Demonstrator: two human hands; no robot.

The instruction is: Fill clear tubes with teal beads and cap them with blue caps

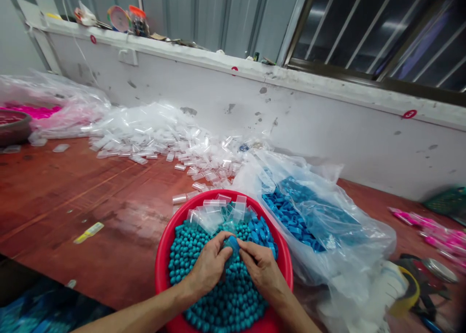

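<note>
Above a red basin (160, 260) full of teal beads (187, 250), both my hands meet at a small clear plastic case with a blue cap (233, 245). My left hand (208, 264) is closed around the case, thumb and forefinger near its top. My right hand (262, 270) pinches at the cap's right side; its fingertips partly hide it. Teal colour shows through the case, though its contents are too blurred to make out. Inside the basin, loose clear cases (214, 210) lie on the beads at the far side, and blue caps (260, 232) at the right.
A plastic bag (364, 241) of blue caps lies right of the basin. Behind it spreads a heap of clear cases (153, 129) along the wall. Pink pieces (429, 226), a yellow tape roll (406, 291) and a yellow-labelled piece (89, 232) rest on the red table (120, 197).
</note>
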